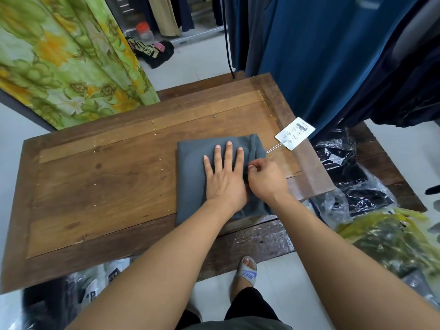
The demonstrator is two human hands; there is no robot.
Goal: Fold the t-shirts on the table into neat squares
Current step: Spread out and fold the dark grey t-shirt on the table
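a view from above onto a brown wooden tabletop (107, 186) that fills the middle of the frame. a grey t-shirt (192, 163), folded into a compact rectangle, lies right of centre near the tabletop's lower edge. the left hand (223, 172) rests flat on top of it, palm down, fingers straight and spread. just to its right, the right hand (266, 179) has its fingers curled, with thumb and forefinger pinching a bit of the shirt's fabric along the right side of the fold. a white price tag (295, 133) lies on the tabletop beyond the shirt's upper right corner, joined to it by a thin string. dark garments in clear plastic bags (352, 177) sit at the right edge of the frame, with a yellow-green bag (392, 239) below them. a green and yellow floral cloth (71, 63) hangs at upper left, and blue garments (321, 55) hang at upper right. a foot in a pale sandal (248, 272) stands on the light floor at bottom centre.
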